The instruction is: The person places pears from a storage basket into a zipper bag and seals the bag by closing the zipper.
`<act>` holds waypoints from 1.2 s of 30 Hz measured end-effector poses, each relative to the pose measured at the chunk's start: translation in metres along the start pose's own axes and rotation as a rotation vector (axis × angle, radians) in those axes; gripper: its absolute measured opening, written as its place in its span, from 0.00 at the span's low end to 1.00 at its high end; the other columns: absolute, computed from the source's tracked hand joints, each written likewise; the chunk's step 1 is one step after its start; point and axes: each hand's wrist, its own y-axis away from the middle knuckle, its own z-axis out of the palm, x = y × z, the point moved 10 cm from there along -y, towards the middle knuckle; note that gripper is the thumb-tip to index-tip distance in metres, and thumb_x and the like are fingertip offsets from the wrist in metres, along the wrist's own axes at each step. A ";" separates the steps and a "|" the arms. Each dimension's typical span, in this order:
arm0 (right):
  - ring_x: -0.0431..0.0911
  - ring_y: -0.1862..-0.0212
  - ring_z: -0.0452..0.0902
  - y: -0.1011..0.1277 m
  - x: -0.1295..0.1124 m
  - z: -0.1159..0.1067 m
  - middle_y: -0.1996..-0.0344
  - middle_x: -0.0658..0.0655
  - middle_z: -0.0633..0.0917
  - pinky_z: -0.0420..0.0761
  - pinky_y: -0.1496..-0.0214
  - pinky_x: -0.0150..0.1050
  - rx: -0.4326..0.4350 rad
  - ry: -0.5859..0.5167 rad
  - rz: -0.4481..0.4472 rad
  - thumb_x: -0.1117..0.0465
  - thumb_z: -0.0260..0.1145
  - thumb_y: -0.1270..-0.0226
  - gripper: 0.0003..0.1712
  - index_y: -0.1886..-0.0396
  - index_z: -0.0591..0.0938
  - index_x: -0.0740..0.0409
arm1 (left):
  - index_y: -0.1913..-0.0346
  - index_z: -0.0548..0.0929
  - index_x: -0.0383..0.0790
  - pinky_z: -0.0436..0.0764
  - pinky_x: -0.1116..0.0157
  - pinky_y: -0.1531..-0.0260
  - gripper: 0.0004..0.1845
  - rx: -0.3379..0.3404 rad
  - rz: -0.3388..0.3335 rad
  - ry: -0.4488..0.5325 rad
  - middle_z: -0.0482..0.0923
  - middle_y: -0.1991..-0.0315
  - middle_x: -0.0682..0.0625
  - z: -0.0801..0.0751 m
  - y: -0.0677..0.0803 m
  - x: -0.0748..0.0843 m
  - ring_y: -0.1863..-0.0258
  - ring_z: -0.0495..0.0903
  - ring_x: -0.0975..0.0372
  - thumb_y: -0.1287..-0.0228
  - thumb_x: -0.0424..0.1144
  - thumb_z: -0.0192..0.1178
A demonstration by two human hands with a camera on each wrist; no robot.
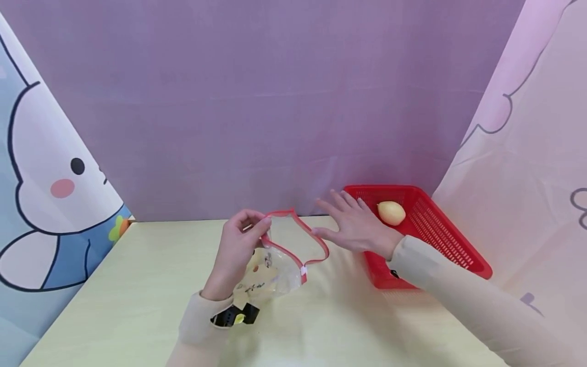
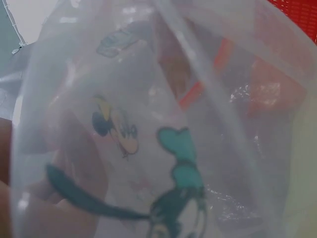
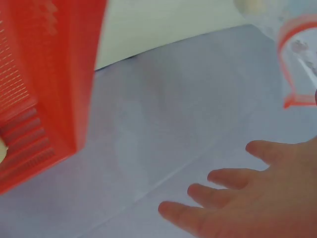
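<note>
Left hand is pinching the red-zippered rim of a clear printed bag, fingers curled on it, holding its mouth gaping just above the pale surface. Right hand is hovering beside that mouth with fingers spread and straight, gripping nothing. Just beyond the right hand, a red basket is sitting on the surface with a yellow pear-like fruit lying inside. Judging by this, the bag is opened but the fruit is not yet picked up.
</note>
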 end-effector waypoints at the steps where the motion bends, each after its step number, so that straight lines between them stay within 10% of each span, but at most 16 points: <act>1: 0.63 0.19 0.39 0.000 0.002 0.001 0.18 0.59 0.47 0.42 0.25 0.71 -0.005 0.017 0.004 0.27 0.61 0.37 0.53 0.17 0.55 0.41 | 0.53 0.78 0.32 0.86 0.65 0.69 0.07 0.000 0.000 0.000 0.77 0.63 0.38 0.000 0.000 0.000 0.72 0.78 0.59 0.28 0.32 0.62; 36: 0.69 0.22 0.40 -0.024 0.114 0.007 0.20 0.69 0.47 0.41 0.24 0.70 0.035 0.053 0.212 0.31 0.61 0.33 0.55 0.17 0.52 0.51 | 0.53 0.79 0.32 0.86 0.64 0.68 0.07 -0.002 -0.008 -0.002 0.77 0.64 0.42 0.000 0.000 0.000 0.72 0.78 0.59 0.28 0.32 0.62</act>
